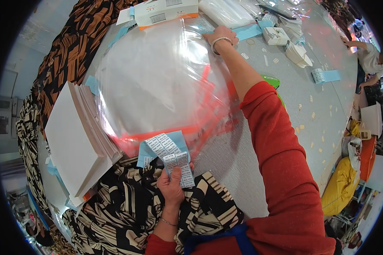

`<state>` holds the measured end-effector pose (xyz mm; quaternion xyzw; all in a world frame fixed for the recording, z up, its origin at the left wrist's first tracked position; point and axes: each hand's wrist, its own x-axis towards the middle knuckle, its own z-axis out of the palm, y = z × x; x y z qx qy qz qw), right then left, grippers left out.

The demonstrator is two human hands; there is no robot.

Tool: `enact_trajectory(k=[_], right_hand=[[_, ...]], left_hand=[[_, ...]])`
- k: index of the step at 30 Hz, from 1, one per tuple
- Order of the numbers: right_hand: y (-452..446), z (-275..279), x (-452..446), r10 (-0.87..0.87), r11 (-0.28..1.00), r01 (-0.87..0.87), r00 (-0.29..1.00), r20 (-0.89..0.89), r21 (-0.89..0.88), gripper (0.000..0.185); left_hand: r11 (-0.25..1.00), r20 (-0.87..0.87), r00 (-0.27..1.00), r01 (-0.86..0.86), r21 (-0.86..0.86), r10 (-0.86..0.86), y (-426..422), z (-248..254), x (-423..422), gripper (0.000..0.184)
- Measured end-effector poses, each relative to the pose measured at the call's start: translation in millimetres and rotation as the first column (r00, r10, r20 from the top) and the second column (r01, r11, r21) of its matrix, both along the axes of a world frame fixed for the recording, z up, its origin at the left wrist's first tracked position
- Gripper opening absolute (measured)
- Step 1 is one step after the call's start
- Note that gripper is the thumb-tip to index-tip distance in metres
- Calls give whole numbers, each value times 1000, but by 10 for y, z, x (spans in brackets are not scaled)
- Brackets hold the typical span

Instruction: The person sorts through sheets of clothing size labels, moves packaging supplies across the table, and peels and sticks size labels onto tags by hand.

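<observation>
My left hand [171,185] is closed round a folded strip of printed labels [178,166], thumb on top, above black and cream patterned fabric [132,199]. Blue backing paper [174,138] shows behind the strip. My right hand [222,35], with a bangle at the wrist, reaches to the far edge of a stack of clear plastic bags [153,76] with red edges. Its fingers are bent near a printed label sheet [203,25] and blue strip [247,32]; whether they grip anything is hidden.
White card sheets [74,136] stand at the left beside brown and black fabric [68,51]. A white and orange box [166,12] lies at the back. Right of my arm are a green object [271,81], a label roll [318,75] and small cards [275,36]. Another person [369,57] is far right.
</observation>
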<state>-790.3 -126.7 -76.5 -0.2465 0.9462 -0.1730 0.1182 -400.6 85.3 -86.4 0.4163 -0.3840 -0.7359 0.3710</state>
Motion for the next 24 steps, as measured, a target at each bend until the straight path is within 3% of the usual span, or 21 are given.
enact_trajectory(k=[24], right_hand=[[-31, -5, -6, -63, 998, 63, 998, 9, -22, 56]], left_hand=[[999, -39, 999, 25, 28, -24, -11, 4, 3, 26]])
